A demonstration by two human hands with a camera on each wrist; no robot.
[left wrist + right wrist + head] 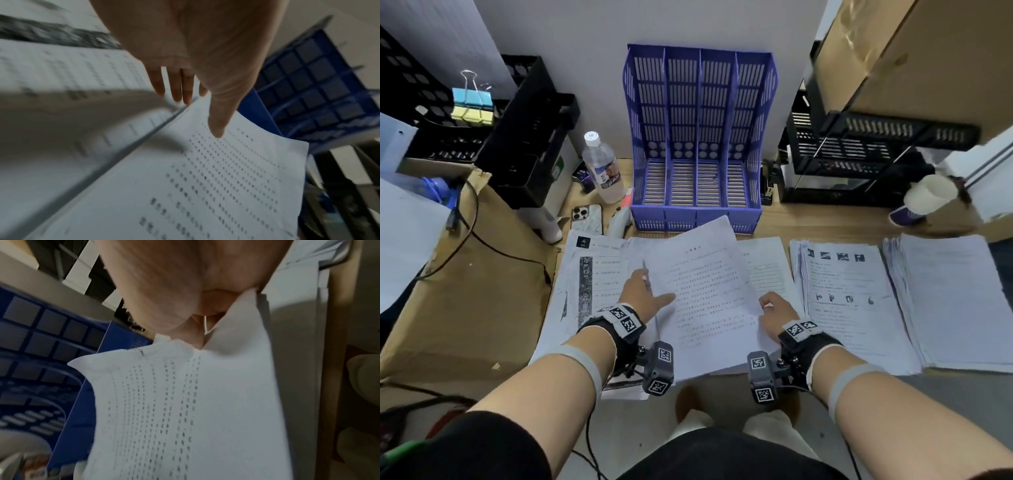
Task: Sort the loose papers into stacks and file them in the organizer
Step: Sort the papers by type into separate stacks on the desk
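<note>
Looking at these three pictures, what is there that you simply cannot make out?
- Printed text on the held sheet: too small in the head view, blurred in both wrist views.
- Right hand fingertips: the sheet's edge covers them.
- Papers under the held sheet: hidden by it in the head view.
- Left hand fingers: motion blur in the left wrist view hides whether they touch paper.
- Blue organizer: cut off in both wrist views.
</note>
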